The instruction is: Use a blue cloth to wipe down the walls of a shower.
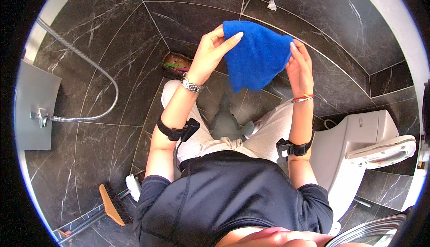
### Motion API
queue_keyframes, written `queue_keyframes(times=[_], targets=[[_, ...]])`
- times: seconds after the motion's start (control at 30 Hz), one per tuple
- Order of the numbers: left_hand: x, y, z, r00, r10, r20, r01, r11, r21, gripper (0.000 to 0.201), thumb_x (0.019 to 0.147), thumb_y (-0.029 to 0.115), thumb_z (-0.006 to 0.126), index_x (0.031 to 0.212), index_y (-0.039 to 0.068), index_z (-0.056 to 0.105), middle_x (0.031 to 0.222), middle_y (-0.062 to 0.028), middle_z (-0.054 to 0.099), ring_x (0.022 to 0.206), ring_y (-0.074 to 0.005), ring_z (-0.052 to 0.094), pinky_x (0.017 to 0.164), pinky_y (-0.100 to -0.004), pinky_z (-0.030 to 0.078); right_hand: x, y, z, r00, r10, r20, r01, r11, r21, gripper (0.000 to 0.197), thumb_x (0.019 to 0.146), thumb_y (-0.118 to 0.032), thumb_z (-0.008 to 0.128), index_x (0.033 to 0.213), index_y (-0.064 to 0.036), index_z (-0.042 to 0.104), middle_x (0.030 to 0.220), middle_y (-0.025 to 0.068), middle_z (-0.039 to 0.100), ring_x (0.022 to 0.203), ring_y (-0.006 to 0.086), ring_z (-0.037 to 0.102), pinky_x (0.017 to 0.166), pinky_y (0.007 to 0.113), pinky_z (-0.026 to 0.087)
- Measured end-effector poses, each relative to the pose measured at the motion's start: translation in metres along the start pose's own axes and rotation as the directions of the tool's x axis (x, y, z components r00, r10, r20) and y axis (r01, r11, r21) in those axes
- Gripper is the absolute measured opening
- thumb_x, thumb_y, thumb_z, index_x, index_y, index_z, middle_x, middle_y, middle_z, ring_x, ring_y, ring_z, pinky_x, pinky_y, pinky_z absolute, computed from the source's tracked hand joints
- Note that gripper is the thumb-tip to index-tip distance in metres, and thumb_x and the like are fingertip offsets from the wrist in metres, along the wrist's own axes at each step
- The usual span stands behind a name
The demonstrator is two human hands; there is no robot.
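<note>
L fingers (229, 44) pinch blue cloth (257, 59); R fingers (297, 52) ditto.

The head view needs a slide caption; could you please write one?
Both hands hold a blue cloth between them, a toilet to the right.

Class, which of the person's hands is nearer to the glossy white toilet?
Right. In the picture, the right hand is above and left of the toilet; the left hand, gripping the blue fabric cloth at its upper-left corner, is farther left.

We wear a black short-sleeved shirt (237, 193) and pale pants (274, 128). We have a shiny silver band (192, 84), a red band (303, 98) and black arm straps (301, 149).
</note>
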State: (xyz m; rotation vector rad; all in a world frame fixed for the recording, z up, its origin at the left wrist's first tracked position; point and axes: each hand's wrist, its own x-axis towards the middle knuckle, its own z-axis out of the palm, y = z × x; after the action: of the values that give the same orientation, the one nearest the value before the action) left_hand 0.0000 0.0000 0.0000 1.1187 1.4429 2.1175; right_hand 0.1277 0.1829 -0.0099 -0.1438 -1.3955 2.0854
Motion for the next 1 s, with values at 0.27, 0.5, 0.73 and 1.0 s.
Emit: queue_keyframes(times=[0.27, 0.5, 0.73, 1.0], targets=[[0.011, 0.005, -0.010, 0.992, 0.122, -0.013, -0.111, 0.935, 0.338, 0.020, 0.082, 0.014, 0.060, 0.092, -0.003, 0.063, 0.090, -0.0054, 0.062, 0.081, -0.0100, 0.058, 0.073, -0.0239, 0.046, 0.018, -0.013, 0.003, 0.992, -0.112, -0.054, 0.085, 0.928, -0.364, 0.032, 0.075, -0.003, 0.066, 0.104, -0.0008, 0.055, 0.090, 0.0080, 0.063, 0.078, 0.0079, 0.058, 0.069, 0.019, 0.046], [0.027, 0.003, -0.011, 0.987, 0.076, -0.141, -0.044, 0.975, 0.217, 0.020, 0.075, 0.011, 0.067, 0.089, -0.004, 0.064, 0.083, -0.0104, 0.065, 0.075, -0.0110, 0.062, 0.070, -0.0231, 0.049, 0.029, -0.027, 0.019, 0.900, -0.432, -0.052, 0.353, 0.796, -0.492, 0.024, 0.068, 0.001, 0.070, 0.091, 0.0011, 0.062, 0.089, 0.0062, 0.063, 0.074, 0.0061, 0.056, 0.066, 0.017, 0.045], [0.031, -0.013, -0.006, 0.986, 0.006, -0.167, 0.000, 0.999, 0.038, 0.020, 0.077, 0.012, 0.066, 0.089, -0.003, 0.063, 0.087, -0.0081, 0.065, 0.076, -0.0097, 0.061, 0.071, -0.0222, 0.048, 0.028, -0.030, 0.005, 0.947, -0.292, -0.133, 0.237, 0.916, -0.325, 0.023, 0.068, 0.002, 0.069, 0.090, -0.0005, 0.063, 0.083, 0.0030, 0.062, 0.073, 0.0064, 0.055, 0.065, 0.018, 0.042], [0.030, 0.008, -0.012, 0.933, 0.349, -0.088, -0.154, 0.609, 0.778, 0.018, 0.073, 0.019, 0.069, 0.077, 0.002, 0.066, 0.083, -0.0099, 0.065, 0.071, -0.0116, 0.060, 0.066, -0.0237, 0.046, 0.022, -0.036, -0.003, 0.932, -0.362, 0.004, 0.301, 0.769, -0.565, 0.028, 0.071, -0.002, 0.068, 0.098, -0.0012, 0.063, 0.090, 0.0065, 0.063, 0.078, 0.0093, 0.057, 0.072, 0.021, 0.046]])
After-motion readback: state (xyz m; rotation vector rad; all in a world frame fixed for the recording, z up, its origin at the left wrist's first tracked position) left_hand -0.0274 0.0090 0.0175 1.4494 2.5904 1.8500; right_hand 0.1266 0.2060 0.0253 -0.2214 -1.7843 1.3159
